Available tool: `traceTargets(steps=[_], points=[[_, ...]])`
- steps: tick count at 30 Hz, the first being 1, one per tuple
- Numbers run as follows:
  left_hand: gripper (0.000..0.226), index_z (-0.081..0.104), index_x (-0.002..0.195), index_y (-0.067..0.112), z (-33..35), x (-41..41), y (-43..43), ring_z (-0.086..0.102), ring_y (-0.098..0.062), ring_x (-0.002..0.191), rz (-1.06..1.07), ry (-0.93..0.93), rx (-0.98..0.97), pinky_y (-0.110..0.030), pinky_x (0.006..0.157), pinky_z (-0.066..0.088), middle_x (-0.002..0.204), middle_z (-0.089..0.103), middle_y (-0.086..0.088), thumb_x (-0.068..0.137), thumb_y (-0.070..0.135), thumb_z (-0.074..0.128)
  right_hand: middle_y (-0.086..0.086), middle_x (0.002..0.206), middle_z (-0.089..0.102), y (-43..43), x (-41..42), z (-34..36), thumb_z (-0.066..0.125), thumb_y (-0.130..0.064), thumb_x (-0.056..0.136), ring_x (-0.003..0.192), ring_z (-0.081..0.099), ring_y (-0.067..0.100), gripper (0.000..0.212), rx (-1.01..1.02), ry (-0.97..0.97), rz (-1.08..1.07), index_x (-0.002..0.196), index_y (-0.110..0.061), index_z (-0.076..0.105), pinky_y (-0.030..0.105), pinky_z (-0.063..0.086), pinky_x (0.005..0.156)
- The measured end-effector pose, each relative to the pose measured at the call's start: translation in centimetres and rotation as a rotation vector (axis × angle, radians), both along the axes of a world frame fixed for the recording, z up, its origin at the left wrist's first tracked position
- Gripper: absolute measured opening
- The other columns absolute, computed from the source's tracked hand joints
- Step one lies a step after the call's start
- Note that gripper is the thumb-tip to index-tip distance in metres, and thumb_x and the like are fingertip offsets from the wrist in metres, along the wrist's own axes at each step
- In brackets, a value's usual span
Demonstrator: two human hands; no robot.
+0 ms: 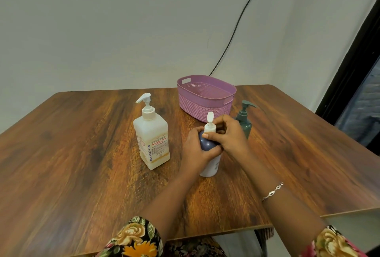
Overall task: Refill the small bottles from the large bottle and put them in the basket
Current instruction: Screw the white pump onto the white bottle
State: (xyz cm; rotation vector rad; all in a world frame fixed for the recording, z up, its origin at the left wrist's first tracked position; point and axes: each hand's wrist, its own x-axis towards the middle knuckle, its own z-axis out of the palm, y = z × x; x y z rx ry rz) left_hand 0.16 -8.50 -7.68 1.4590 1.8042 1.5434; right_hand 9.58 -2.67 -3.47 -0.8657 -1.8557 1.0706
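1. Blue-and-white small bottle [208, 144]: rounded smooth plastic, dark blue shoulder fading to a white base, with a white pump head [210, 122] on top. It stands upright on the table, centre-front, just in front of the basket.
2. Left hand [196, 153]: fingers wrapped round the bottle's body, clamped on it.
3. Right hand [231, 136]: fingers and thumb curled round the white pump collar, pinching it.
4. Large bottle [152, 139]: one, square-sided, translucent white plastic, with a white pump and a printed "BIOCHEK CHG" label. It stands upright, left of the held bottle and apart from it.
5. Teal small bottle [245, 126]: one, slim and round, matte, with a matching teal pump. It stands upright behind the right hand and beside the basket.
6. Basket [202, 107]: one, oval, purple plastic, woven-look sides, cut-out handles, with nothing visible inside.
7. Count: three pump bottles, one large and two small.
8. Table [82, 154]: glossy dark wood-grain top with rounded corners.
9. Silver chain bracelet [272, 192] on the right wrist; floral sleeves [139, 238], two; one black cable [236, 26] on the pale wall.
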Motion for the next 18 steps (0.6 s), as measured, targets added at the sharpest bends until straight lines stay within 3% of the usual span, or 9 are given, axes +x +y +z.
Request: traceTargets(steps=[3, 6, 9, 11, 15, 18], points=[[0.077, 0.048, 0.118, 0.019, 0.0, -0.1, 0.0, 0.056, -0.009, 0.098, -0.002, 0.011, -0.002, -0.020, 0.076, 0.049, 0.111, 0.057, 0.003, 0.053, 0.056, 0.065, -0.003, 0.085, 0.064, 0.1, 0.1, 0.2, 0.080, -0.006, 0.068, 0.085, 0.063, 0.015, 0.033, -0.057, 0.011, 0.012, 0.091, -0.011, 0.057, 0.025, 0.053, 0.078], [0.069, 0.047, 0.119, 0.019, -0.1, -0.2, 0.1, 0.055, -0.009, 0.099, 0.004, 0.020, -0.007, -0.013, 0.075, 0.044, 0.113, 0.055, 0.003, 0.062, 0.044, 0.078, 0.000, 0.089, 0.065, 0.0, 0.6, 1.2, 0.073, 0.001, 0.074, 0.083, 0.063, 0.008, 0.031, -0.200, 0.157, 0.126, 0.101, -0.009, 0.062, 0.017, 0.053, 0.076], [0.065, 0.046, 0.122, 0.018, -0.2, -0.2, 0.2, 0.053, -0.009, 0.101, 0.011, 0.028, -0.014, -0.011, 0.075, 0.043, 0.115, 0.053, 0.004, 0.068, 0.036, 0.078, 0.000, 0.092, 0.069, 0.4, 1.0, 1.8, 0.068, 0.001, 0.078, 0.089, 0.065, 0.011, 0.026, -0.118, 0.048, 0.203, 0.097, -0.018, 0.066, 0.024, 0.054, 0.084], [0.066, 0.045, 0.123, 0.018, -0.2, -0.2, 0.2, 0.052, -0.009, 0.102, 0.011, 0.028, -0.013, -0.011, 0.076, 0.043, 0.116, 0.053, 0.004, 0.069, 0.034, 0.078, 0.004, 0.094, 0.069, 0.6, 1.0, 1.9, 0.066, 0.003, 0.080, 0.093, 0.066, 0.017, 0.023, -0.087, -0.015, 0.244, 0.096, -0.014, 0.066, 0.030, 0.052, 0.088], [0.067, 0.046, 0.123, 0.017, -0.2, -0.2, 0.3, 0.054, -0.009, 0.101, 0.018, 0.026, -0.003, -0.011, 0.075, 0.043, 0.116, 0.054, 0.004, 0.068, 0.037, 0.079, 0.005, 0.096, 0.068, 0.9, 1.1, 1.9, 0.059, 0.012, 0.081, 0.094, 0.066, 0.016, 0.030, -0.233, 0.128, 0.288, 0.101, -0.010, 0.064, 0.028, 0.052, 0.090], [0.067, 0.047, 0.124, 0.016, -0.2, -0.1, 0.2, 0.054, -0.009, 0.102, 0.023, 0.018, 0.006, -0.008, 0.075, 0.041, 0.116, 0.054, 0.005, 0.068, 0.035, 0.080, 0.003, 0.096, 0.068, 0.9, 1.1, 1.6, 0.061, 0.011, 0.080, 0.088, 0.067, 0.007, 0.031, -0.211, 0.119, 0.281, 0.104, -0.007, 0.063, 0.025, 0.053, 0.088]])
